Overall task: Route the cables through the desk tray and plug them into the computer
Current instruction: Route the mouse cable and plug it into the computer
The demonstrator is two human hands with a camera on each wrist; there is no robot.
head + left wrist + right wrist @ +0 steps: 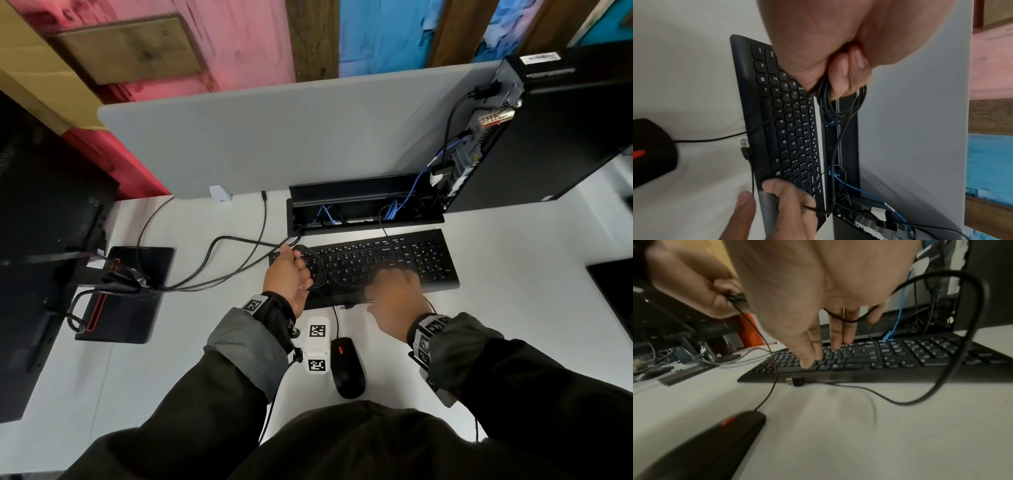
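White desk [513, 308], tray [363, 209] lying open along its back edge: left hand [287, 277] is gripping coiled cables [317, 270] over the keyboard [376, 263], right hand [394, 301] hovering open-fingered; loops are likely snagging keys.

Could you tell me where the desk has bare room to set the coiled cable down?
The left hand grips the coiled cable. Bare desk lies right of the keyboard, up to the computer. Another bare patch lies between the monitor base and the left sleeve. It is crowded around the cable tray, and by the mouse.
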